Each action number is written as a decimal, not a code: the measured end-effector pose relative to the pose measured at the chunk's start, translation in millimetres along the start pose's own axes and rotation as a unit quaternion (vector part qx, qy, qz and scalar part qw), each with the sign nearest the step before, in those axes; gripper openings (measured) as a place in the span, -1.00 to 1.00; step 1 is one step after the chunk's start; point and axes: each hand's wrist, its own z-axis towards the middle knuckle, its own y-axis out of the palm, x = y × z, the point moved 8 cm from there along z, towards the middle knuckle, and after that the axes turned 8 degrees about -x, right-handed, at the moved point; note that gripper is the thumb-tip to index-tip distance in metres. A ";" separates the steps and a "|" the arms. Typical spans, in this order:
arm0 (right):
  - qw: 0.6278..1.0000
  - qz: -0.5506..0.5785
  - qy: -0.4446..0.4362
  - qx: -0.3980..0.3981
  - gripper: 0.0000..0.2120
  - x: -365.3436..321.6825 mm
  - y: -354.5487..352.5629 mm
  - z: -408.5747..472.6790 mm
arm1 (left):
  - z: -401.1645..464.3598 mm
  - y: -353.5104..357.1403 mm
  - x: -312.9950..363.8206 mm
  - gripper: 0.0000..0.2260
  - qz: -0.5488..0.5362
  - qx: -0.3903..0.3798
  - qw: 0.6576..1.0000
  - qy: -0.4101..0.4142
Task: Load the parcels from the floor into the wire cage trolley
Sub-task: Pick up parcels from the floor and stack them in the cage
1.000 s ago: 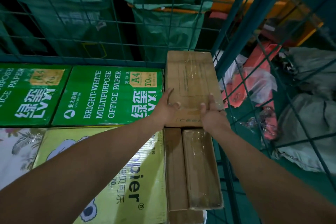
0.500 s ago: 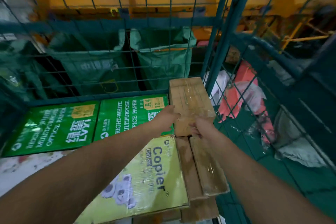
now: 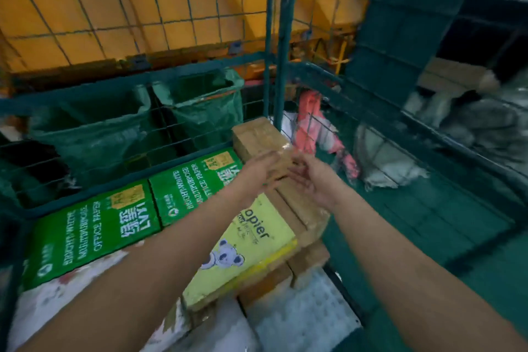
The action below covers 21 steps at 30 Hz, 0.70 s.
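Observation:
A brown cardboard parcel point(image 3: 257, 134) wrapped in clear tape lies in the far right corner of the green wire cage trolley point(image 3: 281, 66), on top of other boxes. My left hand point(image 3: 261, 173) is at the parcel's near end with fingers stretched out, and motion blur hides whether it touches. Beside it on the right, my right hand point(image 3: 311, 181) is spread and relaxed, holding nothing.
Inside the cage lie two green office-paper boxes point(image 3: 94, 226), a yellow copier-paper box point(image 3: 251, 251), flat brown boxes point(image 3: 303, 208) and white parcels point(image 3: 300, 317). Green sacks point(image 3: 94, 128) hang behind the cage. Red and white bags point(image 3: 317, 128) lie on the green floor to the right.
Both hands gripped the brown parcel's near end a second ago and have now let go, fingers spread. The view has tilted up and pulled back.

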 end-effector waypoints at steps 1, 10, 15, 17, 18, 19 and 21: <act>1.000 0.006 -0.003 0.007 -0.79 3.2 -2.0 -18.0 | -10.9 9.5 -4.8 -0.98 0.005 -0.015 1.000 0.002; 0.979 -0.019 -0.128 0.158 -0.77 18.1 -97.2 -211.8 | -85.8 174.2 -56.0 -0.87 0.046 -0.227 0.973 0.014; 0.944 -0.033 -0.150 0.292 -0.78 49.4 -182.0 -337.7 | -136.5 295.3 -93.5 -0.80 0.091 -0.350 0.932 -0.008; 0.938 -0.056 -0.135 0.314 -0.73 59.2 -193.3 -360.1 | -146.9 316.9 -99.2 -0.85 0.095 -0.377 0.921 -0.007; 0.927 -0.045 -0.135 0.348 -0.72 74.8 -213.4 -392.4 | -165.2 348.3 -111.4 -0.86 0.106 -0.404 0.909 -0.015; 0.918 -0.038 -0.134 0.370 -0.73 88.7 -227.5 -419.6 | -180.3 373.2 -123.3 -0.86 0.116 -0.419 0.900 -0.022; 0.904 -0.028 -0.125 0.407 -0.77 116.1 -246.7 -464.6 | -208.1 414.1 -146.9 -0.87 0.121 -0.456 0.881 -0.036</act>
